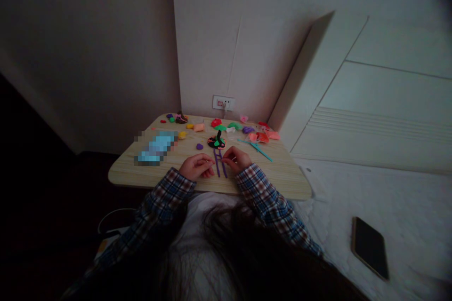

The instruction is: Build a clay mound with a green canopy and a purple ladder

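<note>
A small ladder shape of purple modelling clay (217, 169), two long strips with short rungs between them, lies flat near the table's front. At its left side is my left hand (197, 166), thumb and forefinger pressed together by the left strip; whatever they may hold is too small to make out. My right hand (237, 159) pinches at the right strip near the rungs, with the fingertips partly hiding it. Just beyond the ladder stands a clay model (216, 142) with a dark round base, a dark trunk and a green top.
A phone-like blurred screen (157, 147) lies left on the wooden table (134, 174). Clay lumps, among them a purple one (199, 146) and a red one (262, 137), line the back. A teal tool (260, 150) lies right. A dark phone (370, 248) rests on the bed.
</note>
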Demonstrator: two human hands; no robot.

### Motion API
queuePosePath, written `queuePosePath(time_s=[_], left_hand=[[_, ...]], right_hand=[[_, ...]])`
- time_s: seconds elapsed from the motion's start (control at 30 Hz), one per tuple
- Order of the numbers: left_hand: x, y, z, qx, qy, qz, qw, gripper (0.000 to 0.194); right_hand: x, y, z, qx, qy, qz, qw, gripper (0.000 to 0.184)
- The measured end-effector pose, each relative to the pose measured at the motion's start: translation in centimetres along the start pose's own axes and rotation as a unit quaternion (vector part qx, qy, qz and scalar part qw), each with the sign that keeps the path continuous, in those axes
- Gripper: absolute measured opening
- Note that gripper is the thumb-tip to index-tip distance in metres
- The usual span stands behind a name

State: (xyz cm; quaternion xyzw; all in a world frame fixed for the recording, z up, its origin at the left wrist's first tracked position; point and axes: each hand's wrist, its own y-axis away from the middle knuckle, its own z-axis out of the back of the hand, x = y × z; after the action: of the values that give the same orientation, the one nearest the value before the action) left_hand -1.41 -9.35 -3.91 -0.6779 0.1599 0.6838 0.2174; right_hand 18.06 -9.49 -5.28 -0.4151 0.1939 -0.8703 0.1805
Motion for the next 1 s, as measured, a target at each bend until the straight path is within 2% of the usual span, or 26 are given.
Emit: queuePosePath(time_s=[0.27,0.5,0.63,0.83,1.0], left_hand=[[0.4,0.1,-1.3,0.01,-0.012,-0.011,1.0,0.037],[0.6,0.1,-1.6,0.009,-0.005,-0.035,0.999,0.039],[0.4,-0.4,-1.6,0.019,0.004,-0.031,0.999,0.041],[0.2,-0.9,-1.3,0.027,0.034,-0.018,0.999,0.042],[0.4,-0.9,-0.9,0.033,0.036,-0.011,0.999,0.045]], right_hand=[[0.4,0.1,-0.2,0.028,-0.012,0.058,0.998,0.005],[0.8,0.1,-0.1,0.003,-0.027,0.128,0.991,0.01],[0.9,0.2,-0.2,0.008,-0.038,0.118,0.992,0.011],[0.9,0.3,-0.3,0.031,-0.042,0.116,0.992,0.023],[1.9,0.6,0.1,0.04,-0.037,0.112,0.992,0.032]])
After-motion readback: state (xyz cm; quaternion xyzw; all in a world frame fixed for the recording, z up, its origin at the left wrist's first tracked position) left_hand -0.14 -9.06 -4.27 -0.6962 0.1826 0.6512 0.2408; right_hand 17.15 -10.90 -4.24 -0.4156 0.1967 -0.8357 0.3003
